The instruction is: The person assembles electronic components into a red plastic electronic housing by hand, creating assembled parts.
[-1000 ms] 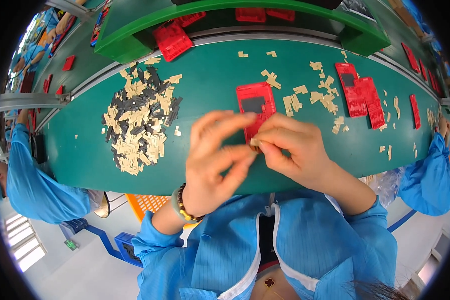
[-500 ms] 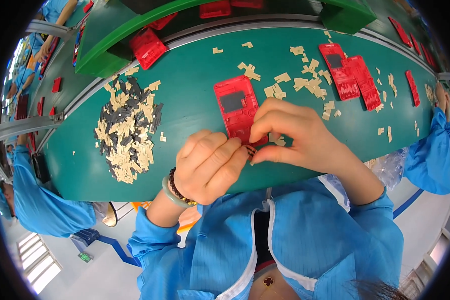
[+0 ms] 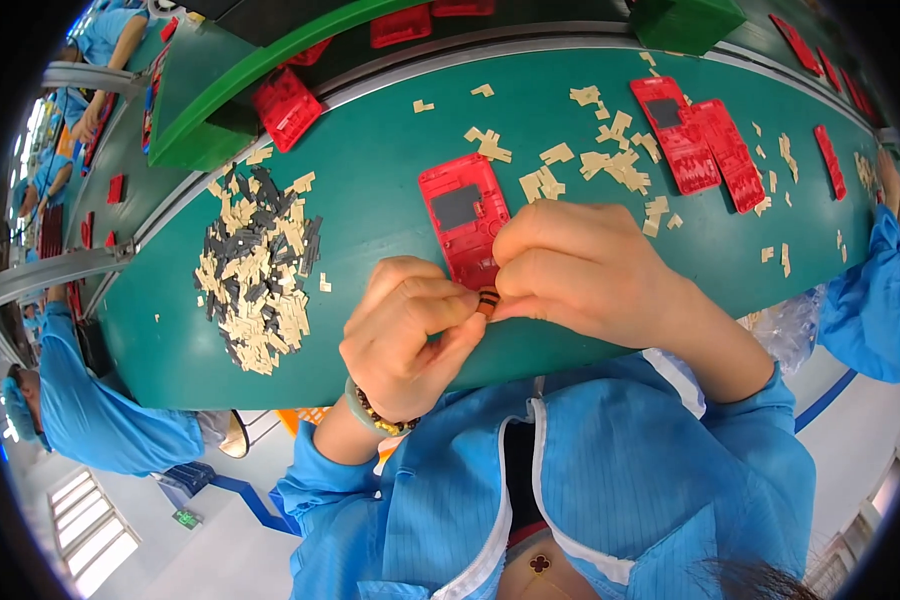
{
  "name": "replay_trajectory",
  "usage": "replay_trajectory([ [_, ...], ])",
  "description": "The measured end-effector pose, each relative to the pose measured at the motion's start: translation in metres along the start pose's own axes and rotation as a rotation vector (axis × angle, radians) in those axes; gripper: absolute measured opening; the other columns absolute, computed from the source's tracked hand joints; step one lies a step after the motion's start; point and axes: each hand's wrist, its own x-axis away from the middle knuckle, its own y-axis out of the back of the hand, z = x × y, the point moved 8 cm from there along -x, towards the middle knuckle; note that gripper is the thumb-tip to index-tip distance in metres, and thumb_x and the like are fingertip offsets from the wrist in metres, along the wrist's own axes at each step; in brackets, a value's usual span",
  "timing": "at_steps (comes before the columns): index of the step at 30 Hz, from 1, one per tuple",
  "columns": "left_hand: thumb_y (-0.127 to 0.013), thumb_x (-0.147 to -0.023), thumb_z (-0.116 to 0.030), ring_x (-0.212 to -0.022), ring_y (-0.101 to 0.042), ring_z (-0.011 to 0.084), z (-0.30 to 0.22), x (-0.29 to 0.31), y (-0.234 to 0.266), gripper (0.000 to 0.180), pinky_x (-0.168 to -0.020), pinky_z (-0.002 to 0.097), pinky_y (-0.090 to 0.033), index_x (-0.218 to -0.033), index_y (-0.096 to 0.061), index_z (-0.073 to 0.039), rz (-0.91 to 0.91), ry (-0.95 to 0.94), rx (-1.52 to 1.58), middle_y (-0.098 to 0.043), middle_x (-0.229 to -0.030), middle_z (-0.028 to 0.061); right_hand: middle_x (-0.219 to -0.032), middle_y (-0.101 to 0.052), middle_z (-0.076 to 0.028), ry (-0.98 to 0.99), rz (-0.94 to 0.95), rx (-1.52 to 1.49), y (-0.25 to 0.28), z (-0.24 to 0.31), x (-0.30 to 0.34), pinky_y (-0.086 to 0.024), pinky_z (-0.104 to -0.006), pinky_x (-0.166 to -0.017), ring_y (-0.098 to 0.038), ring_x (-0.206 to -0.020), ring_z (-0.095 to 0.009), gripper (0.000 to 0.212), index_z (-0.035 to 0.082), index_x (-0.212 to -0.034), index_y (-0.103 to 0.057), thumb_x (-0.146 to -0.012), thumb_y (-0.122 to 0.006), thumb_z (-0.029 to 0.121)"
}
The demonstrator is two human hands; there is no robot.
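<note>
Had left hand [image 3: 402, 325] curled, pinching a tiny black-and-orange piece [image 3: 487, 301], right hand [image 3: 585, 268] bunched beside it; couldn't tell if gripping too tbh.

Glossy red housing [image 3: 472, 243], probably plastic

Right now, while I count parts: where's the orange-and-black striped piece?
In the head view, just right of centre, the striped piece is between the left hand and right hand, at the near end of the central red casing.

Nothing can be read, even the green sign [image 3: 187, 519].
</note>
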Motion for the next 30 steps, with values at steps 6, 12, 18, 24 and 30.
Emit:
replay_trajectory([
  [6,-0.078,-0.061,0.01,-0.071,-0.061,0.0251,0.004,-0.002,0.0,0.023,-0.061,0.0317,-0.05,-0.077,-0.063,0.0,-0.029,0.073,0.07,-0.065,-0.074,0.0093,-0.086,-0.057,-0.005,0.057,-0.04,0.015,0.004,0.005,-0.001,-0.047,-0.03,-0.053,-0.059,-0.066,-0.019,0.023,0.006,-0.081,-0.062,-0.068,-0.077,0.019],
  [12,-0.077,-0.063,0.009,-0.07,-0.062,0.0249,0.007,-0.001,0.001,0.022,-0.061,0.0317,-0.05,-0.077,-0.063,0.0,-0.063,0.091,0.078,-0.064,-0.073,0.0092,-0.085,-0.058,-0.006,0.055,-0.017,0.055,0.004,0.007,-0.003,-0.048,-0.0303,-0.054,-0.061,-0.069,-0.02,0.024,0.006,-0.084,-0.061,-0.069,-0.076,0.016],
  [18,-0.074,-0.07,0.004,-0.075,-0.062,0.0268,0.041,-0.009,0.003,0.016,-0.065,0.0342,-0.05,-0.082,-0.065,-0.001,0.08,0.265,-0.189,-0.064,-0.078,0.011,-0.098,-0.06,-0.009,-0.342,0.105,0.46,0.023,-0.05,0.043,-0.051,-0.0332,-0.069,-0.062,-0.085,-0.025,0.029,0.005,-0.095,-0.061,-0.071,-0.074,0.013],
  [24,-0.068,-0.077,0.003,-0.083,-0.061,0.0313,0.048,-0.01,-0.016,0.024,-0.072,0.0383,-0.051,-0.1,-0.062,0.001,0.324,0.422,0.035,-0.064,-0.088,0.0148,-0.097,-0.059,-0.008,-0.178,-0.067,0.346,-0.008,-0.014,-0.01,-0.05,-0.0346,-0.071,-0.06,-0.085,-0.027,0.024,0.006,-0.088,-0.061,-0.069,-0.075,0.01],
  [30,-0.07,-0.078,-0.004,-0.11,-0.055,0.0339,0.062,0.008,-0.02,0.04,-0.091,0.0414,-0.046,-0.115,-0.058,0.0,0.272,0.11,-0.337,-0.057,-0.116,0.0178,-0.08,-0.06,-0.008,-0.567,-0.169,-0.153,-0.014,-0.094,-0.011,-0.047,-0.0291,-0.057,-0.061,-0.065,-0.019,0.012,0.002,-0.088,-0.057,-0.087,-0.066,0.011],
])
